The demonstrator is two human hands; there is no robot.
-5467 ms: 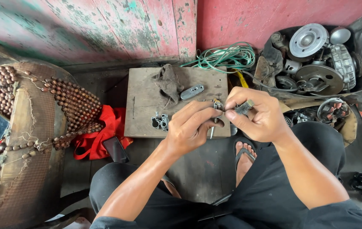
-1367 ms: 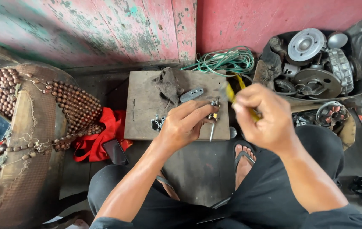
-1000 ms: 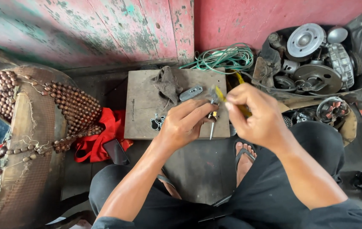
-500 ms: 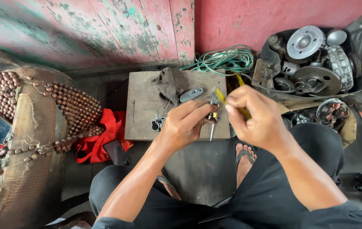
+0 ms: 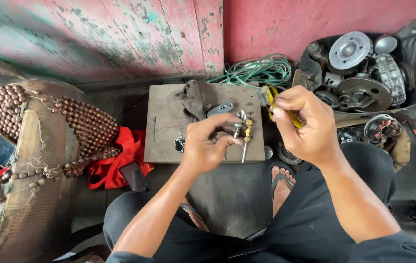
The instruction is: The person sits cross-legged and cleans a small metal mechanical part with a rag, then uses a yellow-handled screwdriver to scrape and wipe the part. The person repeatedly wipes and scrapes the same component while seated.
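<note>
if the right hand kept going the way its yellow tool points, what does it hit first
The right hand aims its yellow-handled brush-like tool up and left, so it would probably first meet the coil of green wire by the red wall; depth is unclear, and it could pass above the coil.

The person is wearing dark trousers (image 5: 315, 224) and a dark short-sleeved top (image 5: 388, 248), leaving both forearms bare; the left hand (image 5: 205, 148) and right hand (image 5: 303, 124) are going gloveless, and a dark flip-flop (image 5: 280, 182) is showing on one foot
</note>
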